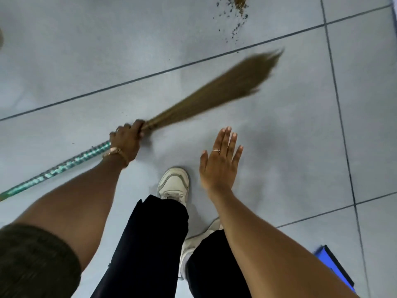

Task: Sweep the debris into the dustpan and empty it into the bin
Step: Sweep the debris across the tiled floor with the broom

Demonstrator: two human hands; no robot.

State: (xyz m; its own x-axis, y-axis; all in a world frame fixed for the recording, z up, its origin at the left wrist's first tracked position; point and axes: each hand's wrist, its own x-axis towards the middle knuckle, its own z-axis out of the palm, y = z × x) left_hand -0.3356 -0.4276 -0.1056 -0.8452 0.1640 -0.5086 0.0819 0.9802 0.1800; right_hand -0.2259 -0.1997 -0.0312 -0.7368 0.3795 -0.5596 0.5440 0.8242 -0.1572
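Across the grey tiled floor point(64, 50), one broom point(214, 91) lies slantwise, its long axis running from lower left to upper right, bristles blurred and aimed toward one patch of debris point(240, 5) lying beyond the tips at the top edge. One blue dustpan point(335, 267) sits at lower right, well apart. Left hand point(126, 140), nearer, is closed round the broom's neck; right hand point(219, 162) is spread flat, holding nothing.

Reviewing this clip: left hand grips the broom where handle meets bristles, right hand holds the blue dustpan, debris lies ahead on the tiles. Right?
Not quite. In the head view the right hand is open and empty; the blue dustpan lies on the floor behind it. The left hand does grip the broom, and debris lies ahead.
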